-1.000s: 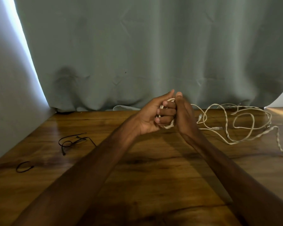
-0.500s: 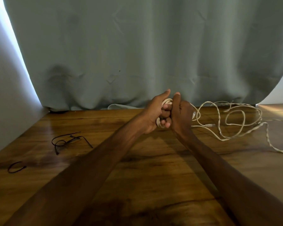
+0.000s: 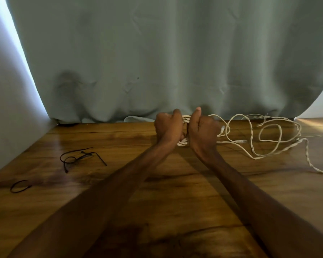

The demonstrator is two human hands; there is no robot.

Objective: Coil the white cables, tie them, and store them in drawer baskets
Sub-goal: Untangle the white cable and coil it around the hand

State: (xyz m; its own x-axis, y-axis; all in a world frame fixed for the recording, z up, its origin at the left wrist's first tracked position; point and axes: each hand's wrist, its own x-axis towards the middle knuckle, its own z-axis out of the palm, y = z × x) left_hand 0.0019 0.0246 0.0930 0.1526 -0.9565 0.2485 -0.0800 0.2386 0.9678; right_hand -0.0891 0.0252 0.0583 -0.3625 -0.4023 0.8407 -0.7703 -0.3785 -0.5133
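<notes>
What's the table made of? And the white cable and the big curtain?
The table looks like varnished wood: it has brown grain streaks and a glossy sheen. The white cable seems plastic-coated or braided, hard to tell which; it bends in soft, partly twisted loops. The curtain looks like matte grey-green cloth, hanging in folds and creases.

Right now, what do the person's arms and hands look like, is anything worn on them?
The left forearm and right forearm are bare as far as the picture's edge, with no sleeves in view. The left hand and right hand are ungloved, with no watch, bracelet or band showing. The picture is slightly blurred, so a thin ring cannot be ruled out.
</notes>
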